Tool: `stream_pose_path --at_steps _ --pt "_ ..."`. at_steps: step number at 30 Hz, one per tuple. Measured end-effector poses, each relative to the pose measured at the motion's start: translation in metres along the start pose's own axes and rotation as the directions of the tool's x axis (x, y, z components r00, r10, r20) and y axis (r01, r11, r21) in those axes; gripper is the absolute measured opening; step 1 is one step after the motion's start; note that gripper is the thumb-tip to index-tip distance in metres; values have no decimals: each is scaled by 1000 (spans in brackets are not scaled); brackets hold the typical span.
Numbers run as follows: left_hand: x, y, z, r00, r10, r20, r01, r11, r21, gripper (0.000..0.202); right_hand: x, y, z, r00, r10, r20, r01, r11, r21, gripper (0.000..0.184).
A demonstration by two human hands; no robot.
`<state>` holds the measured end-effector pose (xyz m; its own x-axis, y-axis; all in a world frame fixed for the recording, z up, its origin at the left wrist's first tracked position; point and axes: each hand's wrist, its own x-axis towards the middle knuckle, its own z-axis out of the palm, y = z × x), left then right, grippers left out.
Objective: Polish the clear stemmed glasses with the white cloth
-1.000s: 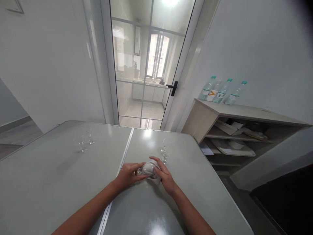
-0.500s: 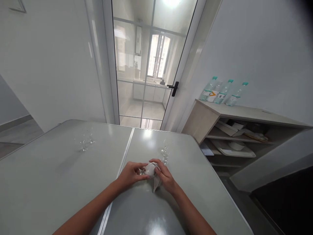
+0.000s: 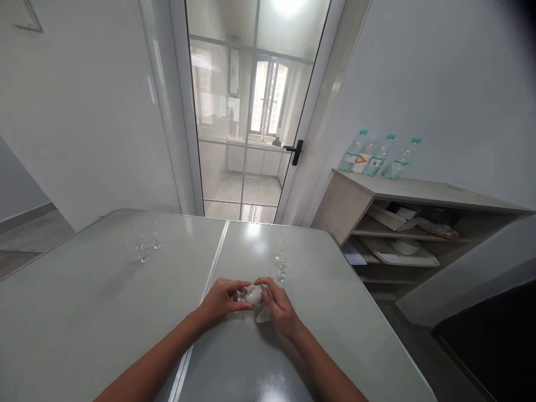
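Just right of the pale seam (image 3: 217, 251) on our worktop (image 3: 339, 312), we grasp a clear glass (image 3: 252, 296): our left hand (image 3: 224, 296) pinches its stem end, our right hand (image 3: 280, 307) holds a white cloth (image 3: 263, 315) against its bowl. Left of the seam, well apart, stand more glasses (image 3: 143, 258).

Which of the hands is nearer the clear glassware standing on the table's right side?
Right. The right hand is just in front of the clear glassware; the left hand is farther off, to its front left.
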<state>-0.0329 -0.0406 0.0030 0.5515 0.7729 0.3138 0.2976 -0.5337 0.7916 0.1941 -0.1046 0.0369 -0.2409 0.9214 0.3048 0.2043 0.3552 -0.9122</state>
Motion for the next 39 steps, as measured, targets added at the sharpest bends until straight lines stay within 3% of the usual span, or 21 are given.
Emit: stream_pose_path --at_steps 1,3,5,6,8,10,12,14,15,17,19,21,23,25,27,30,32,34,35,37,39 --pt "-1 -1 1 990 134 -43 -127 981 149 53 2 2 3 991 125 -54 -115 981 154 28" --pt "-3 -2 4 937 345 -47 -303 875 379 47 6 6 6 947 319 -40 -269 855 445 33" --pt "-4 -2 7 907 421 -31 -358 806 472 41 9 9 8 913 409 4 -329 729 600 44" --pt "-3 0 9 914 404 -32 -344 815 467 41 10 10 9 904 428 -1 -334 707 623 47" --pt "-2 4 11 966 257 -31 -233 913 334 46 9 9 9 905 421 -54 -315 751 580 47" --pt "0 11 11 999 -7 50 5 999 50 52 6 7 10 924 372 -88 -293 837 461 43" --pt "2 18 7 946 -231 228 283 930 -235 53 2 5 8 957 284 -64 -251 917 309 41" --pt "4 25 2 869 -316 382 463 791 -399 48 -3 3 5 991 134 -14 -131 983 132 39" --pt "5 27 -1 846 -321 426 505 741 -443 46 -5 3 3 999 37 23 -37 999 38 39" --pt "7 28 -3 839 -302 452 514 713 -477 44 -8 2 -1 984 -135 113 147 983 -110 37" --pt "7 25 -2 876 -285 389 450 775 -444 48 -9 2 -3 970 -187 156 212 963 -164 36" --pt "6 17 1 947 -244 207 299 904 -305 54 -5 1 -2 991 -106 87 115 986 -117 35" --pt "3 9 4 996 -85 -6 85 996 -33 56 0 3 0 998 48 -42 -46 998 50 33" --pt "-1 1 8 983 158 -96 -127 954 270 52 6 8 3 965 235 -117 -190 933 306 34" --pt "-3 -4 12 940 335 -61 -271 845 462 48 9 14 5 909 400 -115 -287 804 521 38" --pt "-5 -3 19 925 379 -15 -319 799 509 45 10 21 7 854 509 -104 -336 693 638 46" --pt "-3 1 22 964 262 -50 -223 893 391 47 8 20 8 876 461 -143 -306 761 572 45" --pt "0 6 21 998 34 -60 -26 991 133 49 5 15 7 937 314 -154 -240 898 369 41" --pt "2 9 20 996 -93 -14 93 995 -26 50 3 12 5 964 227 -136 -191 953 237 39" --pt "4 13 15 950 -273 154 308 905 -295 53 -1 6 0 995 72 -67 -73 997 -12 37" --pt "6 16 11 897 -330 295 433 795 -425 54 -3 1 -6 998 -48 30 52 984 -171 37"
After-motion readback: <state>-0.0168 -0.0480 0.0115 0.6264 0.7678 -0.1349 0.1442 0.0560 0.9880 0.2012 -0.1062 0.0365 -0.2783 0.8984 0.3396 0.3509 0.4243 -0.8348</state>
